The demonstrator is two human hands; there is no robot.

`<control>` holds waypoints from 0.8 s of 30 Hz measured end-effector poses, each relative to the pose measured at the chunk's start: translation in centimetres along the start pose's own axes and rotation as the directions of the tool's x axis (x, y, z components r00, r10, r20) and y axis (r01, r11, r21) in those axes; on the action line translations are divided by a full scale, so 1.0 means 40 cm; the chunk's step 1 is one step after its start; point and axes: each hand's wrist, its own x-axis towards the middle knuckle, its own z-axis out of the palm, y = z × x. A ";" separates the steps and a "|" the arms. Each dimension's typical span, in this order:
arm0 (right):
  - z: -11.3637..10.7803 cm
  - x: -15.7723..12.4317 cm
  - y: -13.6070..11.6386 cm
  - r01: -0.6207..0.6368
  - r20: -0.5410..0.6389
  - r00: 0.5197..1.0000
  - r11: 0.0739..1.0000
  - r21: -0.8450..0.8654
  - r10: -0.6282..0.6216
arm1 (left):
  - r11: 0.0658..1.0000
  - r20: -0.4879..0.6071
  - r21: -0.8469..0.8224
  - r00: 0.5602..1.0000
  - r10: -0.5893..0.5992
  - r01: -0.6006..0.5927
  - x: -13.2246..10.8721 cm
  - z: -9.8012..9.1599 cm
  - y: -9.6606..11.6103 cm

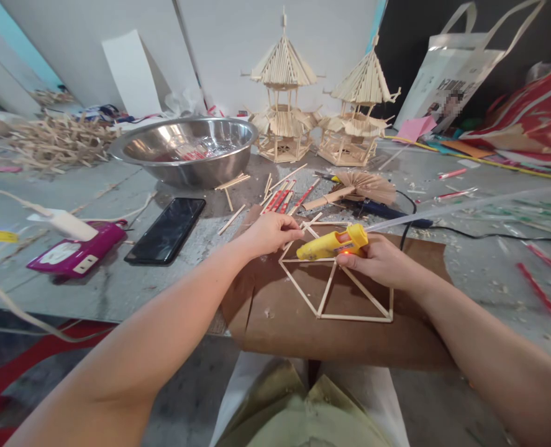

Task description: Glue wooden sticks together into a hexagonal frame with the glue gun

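My right hand (380, 257) is wrapped around a yellow hot glue gun (322, 246) with a small glowing orange light and a long clear glue stick (443, 210) running out of its back. The gun's nozzle points left, over a flat frame of thin wooden sticks (354, 318) with spokes meeting near the middle. At the frame's upper left, my left hand (277, 234) is closed in a pinch on a thin wooden stick (313, 220). The glue gun and right hand cover part of the frame, which lies on a brown board (275, 332).
Two stick pagodas (283, 99) (361, 112) stand behind a steel bowl (186, 152). A black phone (166, 231) and a purple power socket (77, 248) lie left. Loose sticks (279, 197), a paper fan (368, 186) and a blue tool (387, 212) with a black cable are beyond the board.
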 end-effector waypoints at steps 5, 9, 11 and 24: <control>0.000 0.002 -0.021 0.044 0.002 0.999 0.995 -0.087 -0.044 | 1.000 0.001 0.002 1.000 0.009 -0.009 0.002 0.001 -0.004; 0.000 0.001 -0.025 0.058 0.005 0.998 0.990 -0.129 -0.058 | 1.000 0.014 0.000 1.000 -0.001 0.001 0.002 0.002 -0.006; 0.001 0.001 -0.025 0.051 0.011 0.999 0.987 -0.151 -0.050 | 1.000 0.016 0.001 1.000 -0.012 0.012 0.002 0.002 -0.007; 0.002 0.001 -0.025 0.041 0.012 0.999 0.977 -0.209 -0.040 | 0.999 0.026 0.050 1.000 -0.012 0.010 -0.002 -0.002 0.004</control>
